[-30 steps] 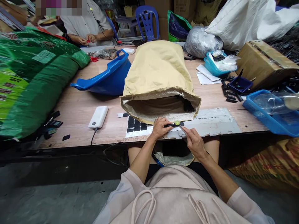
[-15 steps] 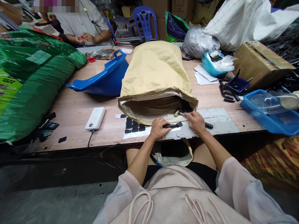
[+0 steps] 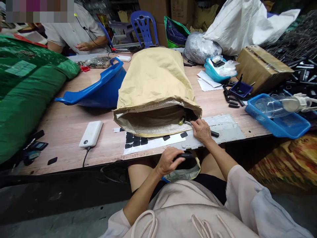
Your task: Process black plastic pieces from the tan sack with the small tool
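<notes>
My left hand [image 3: 170,161], below the table edge, grips a dark elongated piece [image 3: 185,155] whose exact kind I cannot make out. Under it, between the knees, gapes a lined bag [image 3: 184,174]. Over the table, my right hand [image 3: 202,131] is closed around a small hammer [image 3: 181,121]; its yellowish head points left and its black grip sticks out to the right. A large tan sack [image 3: 158,74] lies just beyond, its mouth facing me and dark inside. Partly under that mouth is a white sheet [image 3: 158,142] bearing black rounded squares, beside a grey board [image 3: 225,127].
A white power bank [image 3: 91,134] with a cable and a blue basin [image 3: 99,89] stand left, near a green sack [image 3: 29,86]. Rightward are a blue basket [image 3: 279,122], a cardboard box [image 3: 262,71] and black parts. Another person [image 3: 79,29] sits across the table.
My left hand has moved down off the table edge with the dark piece, over the bag between the knees. My right hand keeps hold of the hammer. The view has shifted slightly right.
</notes>
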The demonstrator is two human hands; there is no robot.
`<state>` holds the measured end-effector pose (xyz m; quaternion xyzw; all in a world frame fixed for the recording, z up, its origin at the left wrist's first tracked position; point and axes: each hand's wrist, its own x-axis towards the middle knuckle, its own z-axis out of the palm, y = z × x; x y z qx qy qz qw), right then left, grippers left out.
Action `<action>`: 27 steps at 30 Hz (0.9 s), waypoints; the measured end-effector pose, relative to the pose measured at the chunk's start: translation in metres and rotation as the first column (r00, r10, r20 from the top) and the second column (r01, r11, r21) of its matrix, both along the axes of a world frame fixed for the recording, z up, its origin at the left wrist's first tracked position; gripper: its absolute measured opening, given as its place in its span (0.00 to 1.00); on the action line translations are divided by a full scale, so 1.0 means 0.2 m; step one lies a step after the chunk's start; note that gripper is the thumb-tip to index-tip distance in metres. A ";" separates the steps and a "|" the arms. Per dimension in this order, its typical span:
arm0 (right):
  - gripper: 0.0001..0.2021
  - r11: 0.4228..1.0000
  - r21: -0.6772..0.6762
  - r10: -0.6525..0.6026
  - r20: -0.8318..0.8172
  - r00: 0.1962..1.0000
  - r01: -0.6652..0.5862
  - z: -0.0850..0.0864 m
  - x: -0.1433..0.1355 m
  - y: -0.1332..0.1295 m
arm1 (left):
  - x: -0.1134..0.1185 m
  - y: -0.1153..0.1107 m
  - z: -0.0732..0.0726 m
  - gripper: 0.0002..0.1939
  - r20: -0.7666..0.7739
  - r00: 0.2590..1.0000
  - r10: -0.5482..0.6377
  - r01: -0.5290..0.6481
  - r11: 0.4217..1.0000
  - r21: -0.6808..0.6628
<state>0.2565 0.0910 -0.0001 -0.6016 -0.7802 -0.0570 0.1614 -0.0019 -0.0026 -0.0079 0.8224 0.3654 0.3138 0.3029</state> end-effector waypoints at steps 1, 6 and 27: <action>0.15 1.000 -0.002 -0.004 0.003 1.000 0.004 0.00 0.00 0.00 | 0.01 -0.06 -0.04 0.17 -0.039 0.998 -0.047 0.046 0.999 -0.027; 0.15 1.000 -0.008 0.001 0.006 1.000 -0.001 0.00 0.00 0.00 | 0.12 -0.20 -0.25 0.16 -0.301 0.946 -0.123 0.077 0.984 -0.160; 0.15 1.000 0.002 0.024 -0.026 0.999 -0.024 0.00 -0.01 -0.01 | 0.29 0.45 0.31 0.15 0.031 0.999 0.005 0.007 0.918 -0.396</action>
